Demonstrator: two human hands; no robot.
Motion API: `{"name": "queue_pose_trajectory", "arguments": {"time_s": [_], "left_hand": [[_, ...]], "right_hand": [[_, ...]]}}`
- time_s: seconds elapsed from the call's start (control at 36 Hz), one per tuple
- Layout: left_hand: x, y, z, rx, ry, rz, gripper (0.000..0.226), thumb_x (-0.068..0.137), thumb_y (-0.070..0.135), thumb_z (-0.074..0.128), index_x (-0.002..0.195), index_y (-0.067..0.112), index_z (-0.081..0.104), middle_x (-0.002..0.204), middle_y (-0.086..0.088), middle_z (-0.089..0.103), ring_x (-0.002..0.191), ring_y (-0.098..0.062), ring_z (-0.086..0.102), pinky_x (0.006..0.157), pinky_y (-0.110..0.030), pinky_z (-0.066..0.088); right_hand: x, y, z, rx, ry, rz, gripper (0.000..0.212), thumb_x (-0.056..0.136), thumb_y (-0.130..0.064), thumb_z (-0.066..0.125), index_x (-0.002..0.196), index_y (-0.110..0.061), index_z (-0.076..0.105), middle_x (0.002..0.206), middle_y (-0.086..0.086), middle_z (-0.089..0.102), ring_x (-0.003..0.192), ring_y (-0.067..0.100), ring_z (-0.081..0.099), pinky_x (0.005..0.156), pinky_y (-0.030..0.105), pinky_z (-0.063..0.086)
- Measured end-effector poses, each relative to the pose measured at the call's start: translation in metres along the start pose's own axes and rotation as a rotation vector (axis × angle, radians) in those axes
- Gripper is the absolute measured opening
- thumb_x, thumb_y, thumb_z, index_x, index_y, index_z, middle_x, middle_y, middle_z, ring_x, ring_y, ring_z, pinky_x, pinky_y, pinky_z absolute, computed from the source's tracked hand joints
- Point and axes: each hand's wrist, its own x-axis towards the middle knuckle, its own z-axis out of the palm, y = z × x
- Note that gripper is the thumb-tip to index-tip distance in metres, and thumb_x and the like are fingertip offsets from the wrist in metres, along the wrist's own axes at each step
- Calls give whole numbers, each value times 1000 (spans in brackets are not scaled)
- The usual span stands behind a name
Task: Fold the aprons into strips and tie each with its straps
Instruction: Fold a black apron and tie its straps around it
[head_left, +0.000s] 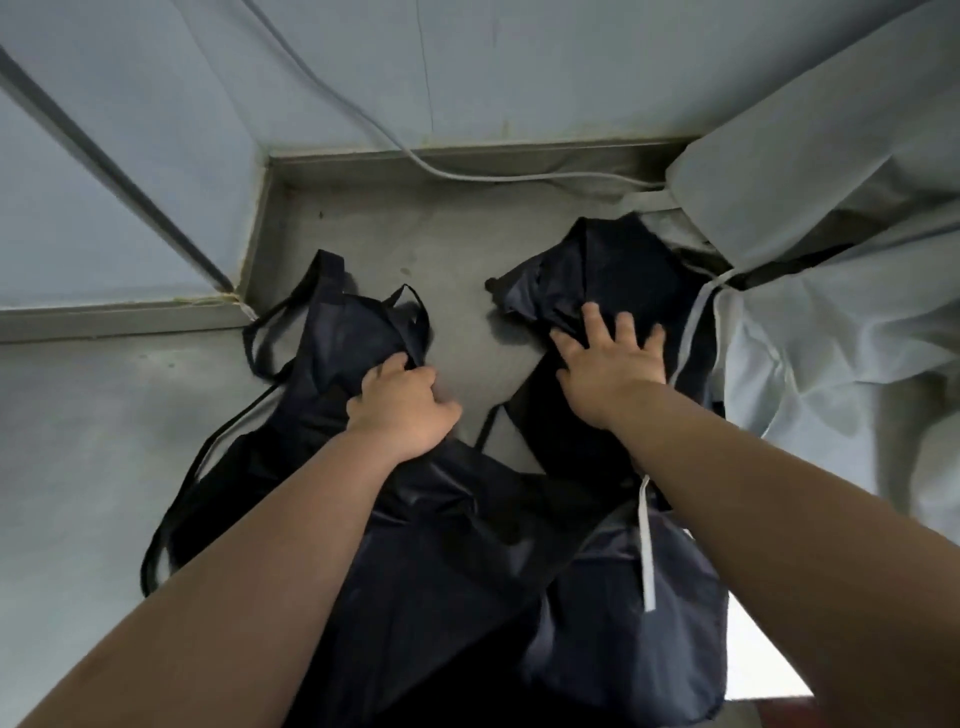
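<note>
Navy aprons (415, 545) are lying crumpled on the surface (457, 270), none folded or tied. We are gripping one with our left hand (400, 405), fingers (423, 376) curled; our right hand (608, 369) is pressing cloth flat, fingers spread.

A strip of bare grey surface (457, 270) lies open in the middle of the frame, between the left apron (343, 332) and the right apron (613, 265), and it widens toward the top. It ends at a low ledge (337, 158) with a wall (363, 62) behind, and a grey cable (519, 177) runs along that ledge. The left of the frame is open surface too, crossed by loose dark straps (331, 270). On the right, a heap of pale blue cloth (831, 312) crowds against the right apron and closes that side.
</note>
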Motion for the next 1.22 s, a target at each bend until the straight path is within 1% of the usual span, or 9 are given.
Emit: {"name": "queue_pose_trajectory", "arguments": {"time_s": [0.19, 0.39, 0.5, 0.61, 0.75, 0.92, 1.03, 1.11, 1.22], "left_hand": [[15, 58, 8, -46, 23, -74, 49, 95, 29, 45, 142, 13, 37, 154, -7, 16, 140, -31, 13, 108, -46, 31], [21, 91, 9, -110, 61, -31, 37, 95, 17, 44, 129, 5, 50, 142, -10, 34, 128, -30, 33, 100, -37, 36], [17, 91, 10, -174, 96, -4, 40, 95, 14, 43, 133, 3, 48, 149, -9, 30, 131, -28, 35, 103, -31, 33], [5, 82, 7, -248, 140, 58, 46, 96, 13, 43, 142, 8, 39, 153, -8, 25, 137, -25, 31, 108, -26, 26], [-12, 56, -3, -393, 221, 128, 48, 91, 8, 49, 139, 14, 47, 145, -7, 39, 128, -22, 43, 107, -24, 30], [-50, 3, -24, -725, 251, 253, 45, 91, 3, 53, 132, 23, 54, 137, 6, 47, 123, -16, 49, 97, -19, 37], [-79, -34, -33, -841, 213, 367, 44, 89, 3, 56, 99, 46, 64, 105, 4, 69, 98, -20, 65, 95, -41, 50], [-98, -60, -39, -868, 225, 392, 47, 88, 2, 56, 86, 48, 66, 90, 0, 73, 85, -26, 67, 90, -47, 52], [-118, -85, -39, -856, 286, 385, 39, 85, 6, 65, 110, 36, 61, 82, 4, 62, 66, -16, 63, 86, -37, 54]], "right_hand": [[22, 90, -14, -79, -22, 179, 66, 97, -19, 33, 151, -29, -3, 157, 8, -17, 143, 40, -4, 113, 62, 2], [22, 136, -17, -44, -35, 267, 70, 95, -21, 40, 151, -33, -1, 157, 12, -16, 142, 42, 0, 114, 59, 2], [17, 140, -16, 58, 65, 234, 55, 96, -31, 41, 147, -37, 22, 157, 13, -9, 140, 42, 7, 115, 56, 4], [1, 114, -24, 322, 300, 21, 31, 97, -41, 41, 122, -37, 60, 157, 6, 15, 141, 33, 15, 116, 50, 2], [-27, 54, -23, 589, 334, -143, 30, 95, -27, 47, 118, -16, 64, 126, 10, 56, 115, 31, 52, 98, 40, 41], [-75, -31, -15, 910, 195, -148, 40, 95, -27, 53, 133, -16, 51, 123, 3, 60, 113, 20, 55, 96, 26, 39], [-105, -85, -16, 1237, 2, -236, 59, 86, -24, 66, 140, -20, 42, 118, 1, 59, 100, 14, 59, 90, 23, 46], [-130, -112, -17, 1210, -43, -305, 38, 88, -18, 64, 125, -19, 56, 99, -6, 61, 80, 1, 56, 64, 5, 42], [-151, -128, -18, 1161, 120, -209, 10, 86, -13, 65, 95, -17, 63, 93, 4, 65, 83, 16, 58, 70, 21, 44]]}}
